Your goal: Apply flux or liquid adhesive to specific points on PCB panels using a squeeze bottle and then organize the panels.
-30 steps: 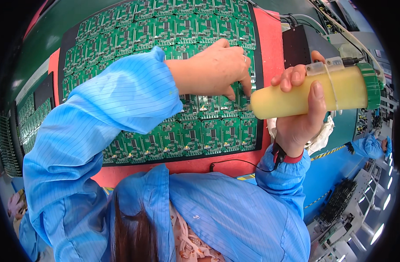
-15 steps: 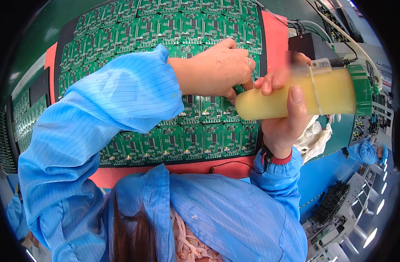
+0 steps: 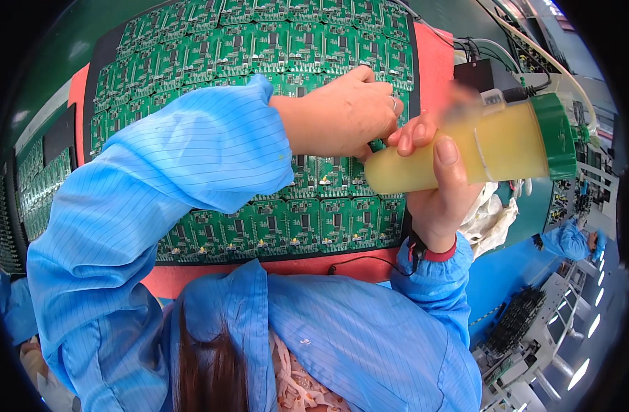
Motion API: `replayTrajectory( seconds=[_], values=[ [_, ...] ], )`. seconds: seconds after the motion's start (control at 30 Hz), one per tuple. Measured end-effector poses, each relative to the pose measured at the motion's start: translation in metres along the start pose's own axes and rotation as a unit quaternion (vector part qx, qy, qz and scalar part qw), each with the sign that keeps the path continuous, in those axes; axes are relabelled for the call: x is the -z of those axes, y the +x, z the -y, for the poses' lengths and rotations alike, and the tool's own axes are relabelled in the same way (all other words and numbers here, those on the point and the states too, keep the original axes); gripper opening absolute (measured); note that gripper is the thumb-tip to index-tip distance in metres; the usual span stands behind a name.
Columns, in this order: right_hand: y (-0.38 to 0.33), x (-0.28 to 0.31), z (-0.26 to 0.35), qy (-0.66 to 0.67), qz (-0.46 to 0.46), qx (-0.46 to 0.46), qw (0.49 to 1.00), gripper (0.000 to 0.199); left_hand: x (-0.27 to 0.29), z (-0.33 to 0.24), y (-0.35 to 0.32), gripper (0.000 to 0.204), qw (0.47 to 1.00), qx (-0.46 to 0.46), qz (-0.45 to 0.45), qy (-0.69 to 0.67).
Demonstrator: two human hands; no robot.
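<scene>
My right hand (image 3: 438,172) is wrapped round a plastic dispenser bottle (image 3: 513,143) filled with yellowish glue-like stuff. The bottle lies almost level, its green cap to the right and its rounded end toward my left hand. My left hand (image 3: 348,113) reaches over a panel of green circuit boards (image 3: 273,223), fingers curled down and thumb pressed in near the bottle's rounded end. Whatever those fingers pinch is hidden beneath them. Small white and yellow parts stand on several boards in the nearest rows.
A red mat (image 3: 434,69) lies under the dark tray edge. Crumpled white gloves (image 3: 491,223) rest to the right, below the bottle. Behind stands a black box (image 3: 478,79) with cables. More boards (image 3: 43,182) sit at far left. A co-worker in blue (image 3: 565,242) is at far right.
The bottle and my right hand have shifted slightly left, and the capped end has tipped a little upward. My left hand has barely moved.
</scene>
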State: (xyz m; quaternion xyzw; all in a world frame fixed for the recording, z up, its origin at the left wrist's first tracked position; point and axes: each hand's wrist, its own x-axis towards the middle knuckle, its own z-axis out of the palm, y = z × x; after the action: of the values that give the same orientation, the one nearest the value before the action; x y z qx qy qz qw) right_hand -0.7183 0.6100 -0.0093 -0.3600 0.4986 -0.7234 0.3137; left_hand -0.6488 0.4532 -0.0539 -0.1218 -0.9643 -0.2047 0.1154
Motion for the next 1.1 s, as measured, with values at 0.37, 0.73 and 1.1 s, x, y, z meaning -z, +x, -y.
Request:
replayTrajectory(
  seconds=[0.37, 0.73, 1.1],
  values=[
    [0.003, 0.008, 0.010, 0.045, -0.017, 0.016, 0.999, 0.055, 0.005, -0.002, 0.001, 0.024, 1.000, -0.002, 0.031, -0.004],
    [0.000, 0.028, 0.016, 0.035, -0.110, 0.052, 0.992, 0.052, 0.012, -0.004, 0.000, 0.030, 0.999, -0.014, 0.036, -0.033],
    [-0.004, 0.029, 0.013, 0.037, -0.113, 0.039, 0.992, 0.053, 0.013, -0.004, -0.001, 0.032, 0.998, -0.016, 0.029, -0.048]
  ],
)
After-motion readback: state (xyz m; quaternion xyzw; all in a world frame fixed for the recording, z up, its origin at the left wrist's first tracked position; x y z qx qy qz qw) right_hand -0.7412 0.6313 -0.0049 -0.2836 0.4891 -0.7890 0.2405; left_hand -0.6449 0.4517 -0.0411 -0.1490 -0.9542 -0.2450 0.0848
